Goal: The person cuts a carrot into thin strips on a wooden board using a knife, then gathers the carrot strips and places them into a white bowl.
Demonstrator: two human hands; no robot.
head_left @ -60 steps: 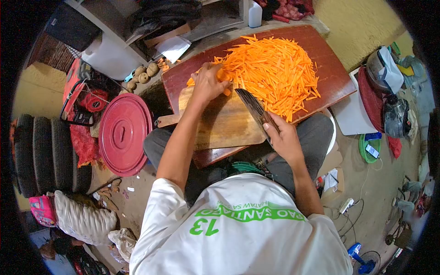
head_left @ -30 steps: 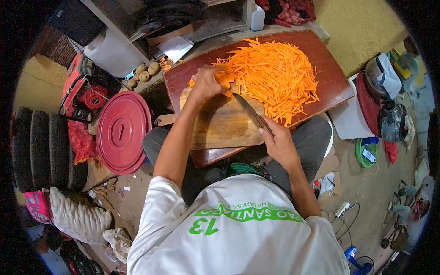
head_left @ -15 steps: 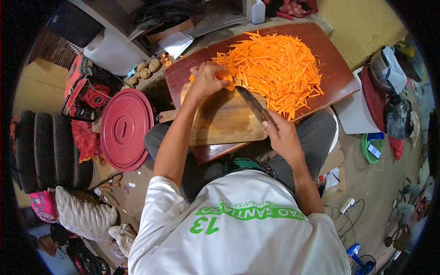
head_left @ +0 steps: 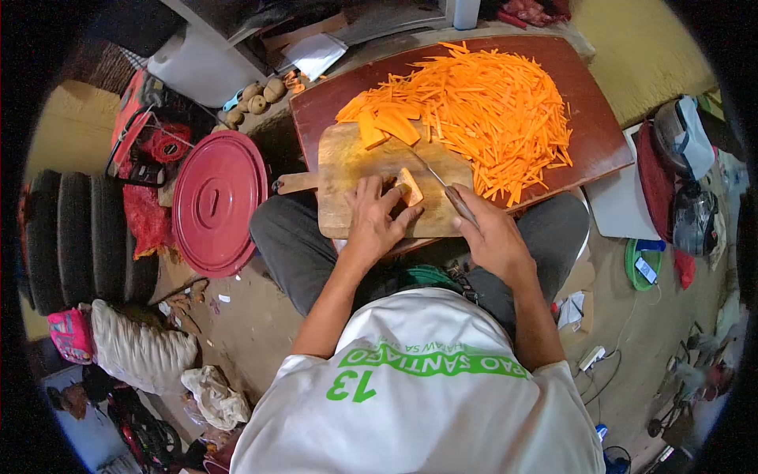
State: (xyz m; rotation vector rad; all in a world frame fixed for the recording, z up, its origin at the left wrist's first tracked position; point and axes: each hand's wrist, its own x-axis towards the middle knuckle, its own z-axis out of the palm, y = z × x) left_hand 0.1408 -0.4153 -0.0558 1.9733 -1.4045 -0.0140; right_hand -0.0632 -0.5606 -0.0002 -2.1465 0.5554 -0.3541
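My left hand [head_left: 374, 217] is low on the wooden cutting board [head_left: 347, 166], its thumb and fingertips closed about a short orange carrot piece [head_left: 410, 188]. The knife [head_left: 430, 169] is in my right hand [head_left: 497, 243], gripped by its handle, with the blade angled up and left over the board beside that piece. Thicker carrot slices [head_left: 387, 126] lie at the board's far edge. Beyond them, a large heap of carrot sticks [head_left: 505, 110] covers much of the dark red tabletop [head_left: 596, 130].
A round red lid [head_left: 221, 201] stands to the left, near several potatoes [head_left: 257, 99]. Stacked tires [head_left: 75, 245] are farther left. On the right are a white box [head_left: 616, 201] and a green basin [head_left: 638, 268] with a phone. Cables run along the floor.
My left hand has moved from the board's far edge down toward me and now has a carrot piece there. Carrot slices it covered now show. The knife remains in my right hand.
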